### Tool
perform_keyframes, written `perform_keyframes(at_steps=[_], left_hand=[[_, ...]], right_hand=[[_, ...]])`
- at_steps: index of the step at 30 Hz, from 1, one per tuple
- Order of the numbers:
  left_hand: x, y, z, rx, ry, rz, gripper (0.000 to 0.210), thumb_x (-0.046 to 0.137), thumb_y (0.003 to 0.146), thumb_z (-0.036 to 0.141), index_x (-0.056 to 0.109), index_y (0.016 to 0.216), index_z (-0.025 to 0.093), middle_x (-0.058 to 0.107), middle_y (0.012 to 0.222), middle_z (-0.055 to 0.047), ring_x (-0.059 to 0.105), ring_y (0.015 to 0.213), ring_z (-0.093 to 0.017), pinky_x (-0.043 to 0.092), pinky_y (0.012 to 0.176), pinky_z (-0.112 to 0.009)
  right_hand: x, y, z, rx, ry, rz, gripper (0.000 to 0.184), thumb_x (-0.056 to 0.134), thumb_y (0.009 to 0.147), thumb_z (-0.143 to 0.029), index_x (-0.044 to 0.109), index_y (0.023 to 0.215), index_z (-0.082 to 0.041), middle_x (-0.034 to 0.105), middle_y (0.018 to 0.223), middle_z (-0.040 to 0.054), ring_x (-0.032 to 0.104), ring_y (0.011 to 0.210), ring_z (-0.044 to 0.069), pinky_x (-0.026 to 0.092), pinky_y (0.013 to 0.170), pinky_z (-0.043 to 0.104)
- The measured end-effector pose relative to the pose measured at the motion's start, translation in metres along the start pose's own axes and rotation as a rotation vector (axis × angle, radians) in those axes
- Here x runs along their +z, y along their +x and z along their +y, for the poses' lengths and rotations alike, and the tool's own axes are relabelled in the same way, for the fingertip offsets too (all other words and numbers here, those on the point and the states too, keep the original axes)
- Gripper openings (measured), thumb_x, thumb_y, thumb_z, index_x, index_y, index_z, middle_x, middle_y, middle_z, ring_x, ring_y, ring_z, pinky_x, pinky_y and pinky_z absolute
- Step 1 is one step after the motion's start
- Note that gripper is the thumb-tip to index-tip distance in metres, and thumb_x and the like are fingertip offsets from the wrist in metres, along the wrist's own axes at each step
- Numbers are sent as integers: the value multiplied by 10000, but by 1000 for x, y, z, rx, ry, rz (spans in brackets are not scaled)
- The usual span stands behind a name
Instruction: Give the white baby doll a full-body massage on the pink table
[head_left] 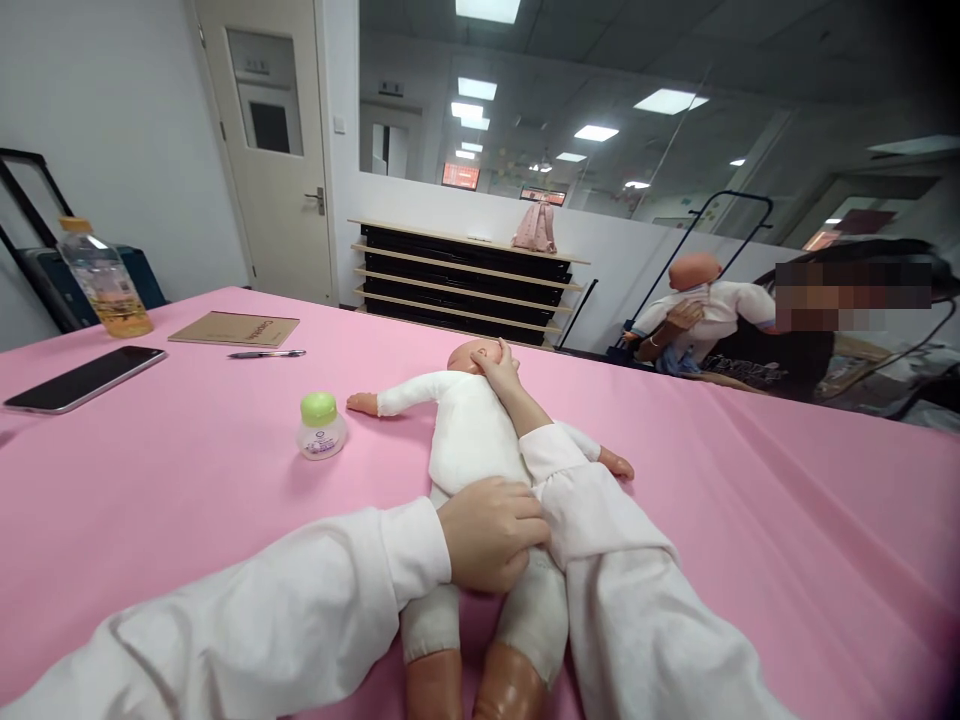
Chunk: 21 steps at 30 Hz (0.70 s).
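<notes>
A baby doll (480, 430) with a white cloth body and plastic head, hands and legs lies on its back, head away from me. My right hand (501, 372) reaches up to the doll's head and touches its face, with thumb and fingers apart. Across the doll's lower belly rests my left hand (495, 535), fingers curled under; whatever they may hold is hidden. To the left of the doll stands a small clear cream jar (321, 428) with a green lid, touched by neither hand.
On the pink-covered table (225, 450) lie a phone (86, 378), a pen (266, 354) and a brown notebook (234, 328), near a drink bottle (105, 280). Beyond the right edge, a person (780, 350) holds another doll (697, 300). A pink backpack (535, 228) sits on stacked boards behind.
</notes>
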<state>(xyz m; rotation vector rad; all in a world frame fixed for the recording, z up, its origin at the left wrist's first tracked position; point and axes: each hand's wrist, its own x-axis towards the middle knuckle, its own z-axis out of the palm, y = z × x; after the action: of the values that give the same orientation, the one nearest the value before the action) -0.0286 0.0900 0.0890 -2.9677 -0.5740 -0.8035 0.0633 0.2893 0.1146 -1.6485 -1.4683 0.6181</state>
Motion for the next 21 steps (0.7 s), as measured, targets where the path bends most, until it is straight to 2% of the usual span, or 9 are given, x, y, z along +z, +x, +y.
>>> perform_keyframes(at_steps=[4, 8, 10, 13, 16, 19, 21], left_hand=[[-1, 1, 0, -17, 25, -12, 189, 468, 718, 156, 588, 863, 164, 623, 909, -28, 509, 922, -174, 358, 791, -332], [0, 1, 0, -26, 37, -40, 170, 476, 725, 157, 581, 858, 154, 622, 897, -25, 501, 940, -171, 344, 833, -341], [1, 1, 1, -31, 41, -44, 166, 476, 731, 159, 581, 859, 154, 619, 896, -29, 503, 932, -172, 345, 828, -337], [1, 1, 2, -41, 57, -45, 154, 486, 739, 171, 579, 861, 153, 613, 890, -35, 503, 922, -173, 350, 818, -339], [1, 1, 2, -32, 71, -46, 162, 497, 738, 177, 583, 873, 153, 615, 900, -37, 502, 920, -176, 356, 803, -345], [1, 1, 2, 4, 50, -30, 149, 470, 749, 164, 596, 828, 158, 637, 862, -34, 518, 882, -171, 360, 771, -345], [0, -1, 1, -10, 28, 53, 161, 442, 755, 155, 599, 785, 164, 649, 816, -32, 530, 855, -169, 364, 769, -346]], right_hand=[[-1, -4, -2, -7, -18, 20, 762, 566, 714, -522, 270, 1375, -285, 339, 1323, 121, 428, 1201, 250, 338, 1021, 377], [-2, -8, -4, -36, -48, 21, 764, 535, 746, -528, 236, 1393, -253, 319, 1366, 138, 412, 1223, 256, 320, 1037, 391], [-2, -11, -4, -58, -68, 22, 790, 499, 773, -545, 182, 1419, -219, 271, 1414, 148, 335, 1288, 263, 272, 1068, 408], [-3, -21, -1, -99, -118, 0, 783, 418, 830, -539, 91, 1446, -185, 145, 1485, 144, 128, 1384, 270, 173, 1104, 452], [-10, -41, 6, -188, -210, -133, 734, 363, 878, -461, 37, 1455, -145, 38, 1511, 134, 1, 1404, 243, 120, 1124, 446], [-29, -72, 21, -315, -291, -331, 678, 329, 890, -414, 118, 1447, -90, 69, 1512, 119, 2, 1406, 193, 45, 1149, 392], [-46, -96, 35, -392, -276, -422, 686, 333, 877, -451, 164, 1442, -101, 50, 1516, 81, -5, 1406, 165, 16, 1156, 367]])
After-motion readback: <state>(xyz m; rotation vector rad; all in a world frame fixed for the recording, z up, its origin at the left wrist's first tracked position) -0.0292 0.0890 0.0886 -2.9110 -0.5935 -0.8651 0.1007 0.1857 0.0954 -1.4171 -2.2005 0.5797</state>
